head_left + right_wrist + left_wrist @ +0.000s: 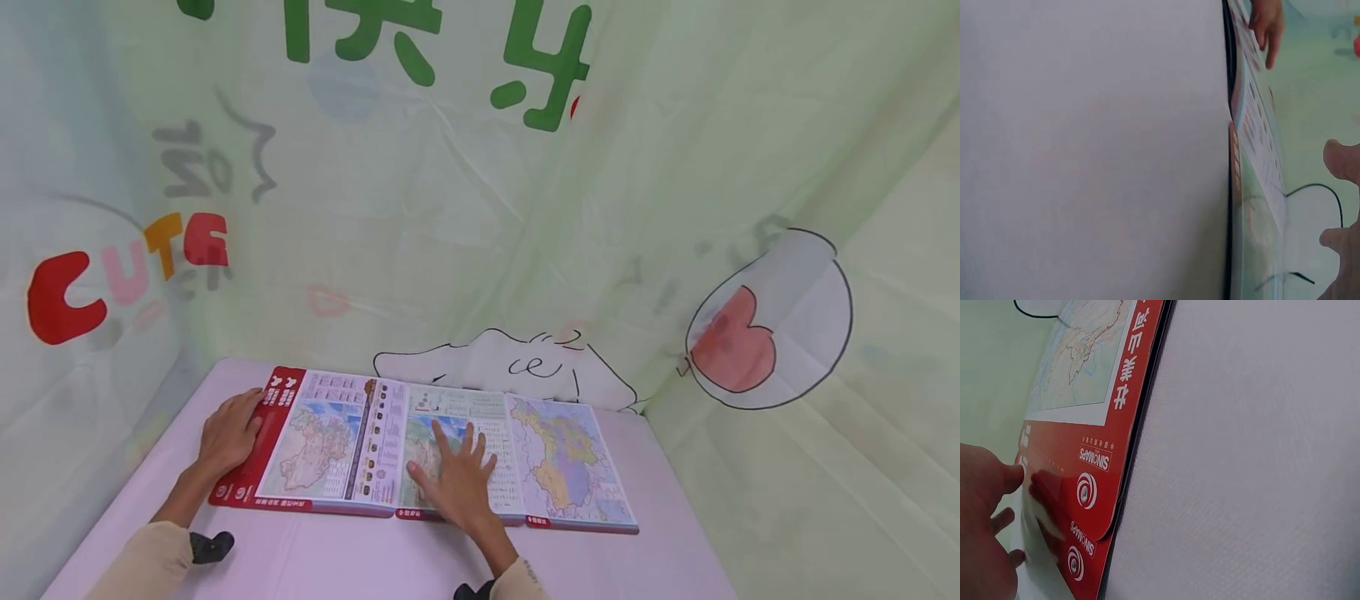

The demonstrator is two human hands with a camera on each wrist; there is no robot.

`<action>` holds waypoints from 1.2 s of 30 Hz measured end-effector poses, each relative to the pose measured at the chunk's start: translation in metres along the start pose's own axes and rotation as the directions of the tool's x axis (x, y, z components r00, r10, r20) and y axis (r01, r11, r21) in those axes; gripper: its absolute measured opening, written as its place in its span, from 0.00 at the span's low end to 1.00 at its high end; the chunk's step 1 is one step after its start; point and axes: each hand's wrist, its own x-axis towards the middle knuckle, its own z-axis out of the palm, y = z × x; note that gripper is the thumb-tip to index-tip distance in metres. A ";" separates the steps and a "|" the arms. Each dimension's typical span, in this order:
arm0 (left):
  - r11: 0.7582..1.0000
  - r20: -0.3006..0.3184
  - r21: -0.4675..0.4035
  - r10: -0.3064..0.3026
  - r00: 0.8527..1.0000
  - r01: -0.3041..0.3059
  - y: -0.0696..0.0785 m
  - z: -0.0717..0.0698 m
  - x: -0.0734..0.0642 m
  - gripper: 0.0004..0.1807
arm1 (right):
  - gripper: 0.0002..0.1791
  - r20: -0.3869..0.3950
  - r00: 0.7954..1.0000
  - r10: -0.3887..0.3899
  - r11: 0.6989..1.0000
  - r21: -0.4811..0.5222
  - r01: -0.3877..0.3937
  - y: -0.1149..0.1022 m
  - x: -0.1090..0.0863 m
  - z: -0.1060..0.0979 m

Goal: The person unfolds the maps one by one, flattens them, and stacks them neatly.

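Observation:
A long folding map (pixel 558 467), printed with colored maps and text, lies spread across the table. Its left end is a red strip (pixel 247 467). My left hand (pixel 228 435) rests at that strip, fingers reaching over its outer edge. In the left wrist view, the thumb (pixel 1013 477) is right at the edge of the red cover (pixel 1094 472), where two layers marked SINOMAPS overlap slightly askew. My right hand (pixel 459 483) is over the middle panel with its fingers spread. The right wrist view shows parts of that hand (pixel 1347 237) above the map's low side.
A pale pink table (pixel 322 558) carries the map. Hanging fabric (pixel 375 208) with printed green characters, drawings and the word CUTE encloses the back and sides. Black straps or mounts (pixel 212 547) sit at both wrists, by the beige sleeves (pixel 146 567).

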 end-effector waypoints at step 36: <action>0.989 -0.047 0.106 0.112 0.993 -0.107 -0.011 0.005 -0.014 0.41 | 0.51 0.278 0.961 -0.014 0.995 -0.087 0.039 -0.027 -0.019 0.023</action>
